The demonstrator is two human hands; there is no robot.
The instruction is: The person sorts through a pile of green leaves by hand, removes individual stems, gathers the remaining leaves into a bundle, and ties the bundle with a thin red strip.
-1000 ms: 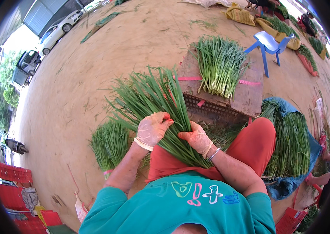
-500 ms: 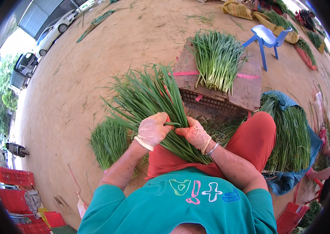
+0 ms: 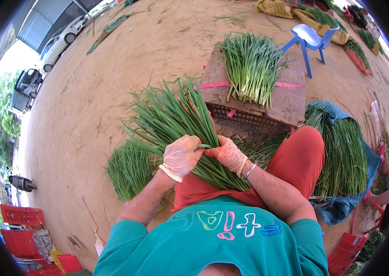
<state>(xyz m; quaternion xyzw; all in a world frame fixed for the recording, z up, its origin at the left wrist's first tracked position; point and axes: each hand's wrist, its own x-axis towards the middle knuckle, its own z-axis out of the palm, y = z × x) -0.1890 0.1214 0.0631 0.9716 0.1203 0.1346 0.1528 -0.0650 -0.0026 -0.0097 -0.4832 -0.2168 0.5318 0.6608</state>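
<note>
A loose bunch of long green chives (image 3: pixel 169 117) lies across my lap, its leaf ends fanning out to the far left. My left hand (image 3: pixel 183 156), in a thin pale glove, is closed with a pinch on a leaf that crosses the bunch. Close beside it, my gloved right hand (image 3: pixel 228 156) grips the bunch from the right, thumb toward the left hand. The stem ends slant toward my shirt below the right wrist. Beyond my hands, a neat bundle of chives (image 3: pixel 252 69) rests on a brown board (image 3: pixel 288 99) with a pink strap (image 3: pixel 215 85) under it.
The board tops a plastic crate (image 3: pixel 249 118). Chives are heaped at my left (image 3: pixel 132 168); at right more (image 3: pixel 341 154) lie on a blue sheet (image 3: pixel 371 168). A blue chair (image 3: pixel 311 39) stands far right; red chairs (image 3: pixel 22 214) are lower left. Another person's foot (image 3: pixel 378 198) shows at right.
The whole view has shifted slightly. Both hands stay close together on the bunch, the left still pinching the crossing leaf; the right thumb has moved a little toward it.
</note>
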